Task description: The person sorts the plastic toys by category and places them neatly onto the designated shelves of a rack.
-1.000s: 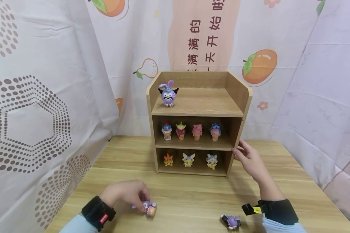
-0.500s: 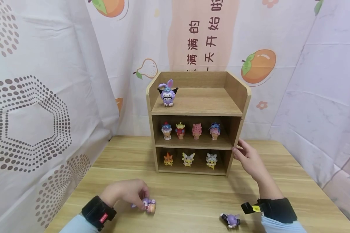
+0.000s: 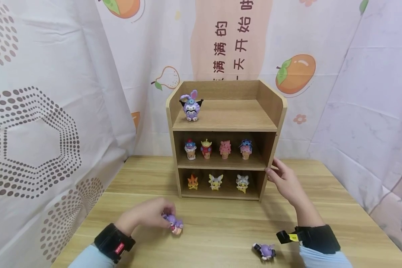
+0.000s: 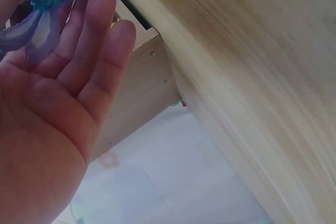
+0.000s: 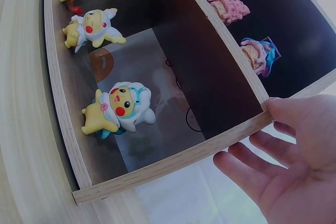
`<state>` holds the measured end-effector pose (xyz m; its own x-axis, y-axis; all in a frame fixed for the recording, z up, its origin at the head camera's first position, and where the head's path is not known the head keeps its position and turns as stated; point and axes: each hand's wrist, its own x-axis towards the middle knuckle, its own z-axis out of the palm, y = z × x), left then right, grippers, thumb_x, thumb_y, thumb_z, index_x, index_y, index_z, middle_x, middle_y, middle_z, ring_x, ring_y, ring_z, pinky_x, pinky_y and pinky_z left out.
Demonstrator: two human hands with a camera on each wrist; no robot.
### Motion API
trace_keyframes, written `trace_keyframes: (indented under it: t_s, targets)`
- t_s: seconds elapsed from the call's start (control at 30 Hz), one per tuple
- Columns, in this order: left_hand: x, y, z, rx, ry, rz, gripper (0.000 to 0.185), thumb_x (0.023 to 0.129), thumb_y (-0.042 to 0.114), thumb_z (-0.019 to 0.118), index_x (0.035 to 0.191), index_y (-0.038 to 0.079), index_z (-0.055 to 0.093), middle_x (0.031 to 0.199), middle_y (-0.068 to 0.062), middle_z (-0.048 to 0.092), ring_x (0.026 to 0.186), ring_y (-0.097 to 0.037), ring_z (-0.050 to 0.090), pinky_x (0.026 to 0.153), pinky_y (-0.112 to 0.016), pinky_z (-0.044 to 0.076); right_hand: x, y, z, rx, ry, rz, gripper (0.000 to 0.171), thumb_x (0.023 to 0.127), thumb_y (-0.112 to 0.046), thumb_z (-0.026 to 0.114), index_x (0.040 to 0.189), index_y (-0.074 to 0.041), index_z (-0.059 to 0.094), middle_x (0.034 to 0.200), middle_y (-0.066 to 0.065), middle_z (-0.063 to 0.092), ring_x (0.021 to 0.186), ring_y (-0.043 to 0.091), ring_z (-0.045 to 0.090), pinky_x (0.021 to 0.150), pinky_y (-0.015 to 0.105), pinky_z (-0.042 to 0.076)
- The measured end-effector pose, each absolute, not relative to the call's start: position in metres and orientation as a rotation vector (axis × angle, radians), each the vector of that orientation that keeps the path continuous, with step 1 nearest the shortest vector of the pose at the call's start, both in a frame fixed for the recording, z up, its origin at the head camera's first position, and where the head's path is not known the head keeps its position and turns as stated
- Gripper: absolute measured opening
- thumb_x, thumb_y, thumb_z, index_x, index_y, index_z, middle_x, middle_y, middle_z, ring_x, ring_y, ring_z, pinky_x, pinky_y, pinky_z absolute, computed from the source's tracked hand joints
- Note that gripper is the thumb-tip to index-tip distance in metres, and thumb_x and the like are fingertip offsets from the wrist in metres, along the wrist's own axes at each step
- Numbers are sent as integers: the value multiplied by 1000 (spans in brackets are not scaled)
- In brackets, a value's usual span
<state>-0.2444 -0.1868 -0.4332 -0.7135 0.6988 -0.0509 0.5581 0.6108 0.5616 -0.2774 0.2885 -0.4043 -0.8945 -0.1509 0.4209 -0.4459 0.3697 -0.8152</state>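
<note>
My left hand (image 3: 152,212) pinches a small purple figurine (image 3: 176,226) just over the front left of the table. In the left wrist view the figurine's purple ears (image 4: 44,38) and teal flower show beside the fingers; the rest is cut off. My right hand (image 3: 286,183) rests at the right side panel of a wooden shelf (image 3: 224,129). Its thumb (image 5: 283,111) touches the panel's front edge, while the other fingers extend loosely along the outside. Another purple figurine (image 3: 266,252), with black parts, lies on the table near the right forearm.
A purple figurine (image 3: 191,108) with rabbit ears stands at the top shelf's left. Several ice-cream-cone figurines (image 3: 225,149) line the middle shelf. On the bottom shelf stand an orange figurine (image 3: 192,182) and two yellow figures in pale hoods (image 3: 216,182). Printed curtains (image 3: 147,44) hang behind.
The left hand has moved slightly forward and right, taking the purple figurine up from its spot on the table. My right hand stays at the shelf's side.
</note>
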Motion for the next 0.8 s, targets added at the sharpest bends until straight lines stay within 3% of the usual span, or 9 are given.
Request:
trace_keyframes:
  t_s: [0.23, 0.8]
  targets:
    - [-248, -184, -431, 1061, 2616, 839, 20, 78, 8, 78, 89, 22, 69, 79, 14, 63, 69, -5, 58, 64, -25, 53, -278, 289, -403, 515, -2375, 1517, 57, 108, -17, 54, 158, -3, 32, 154, 26, 40, 132, 44, 49, 89, 29, 56]
    - [-253, -170, -421, 1257, 2734, 1163, 28, 83, 8, 81, 108, 17, 71, 100, 11, 65, 91, -9, 63, 83, -29, 57, -276, 289, -402, 503, -2392, 1512, 59, 107, -18, 55, 158, -2, 32, 155, 27, 39, 132, 44, 50, 89, 33, 56]
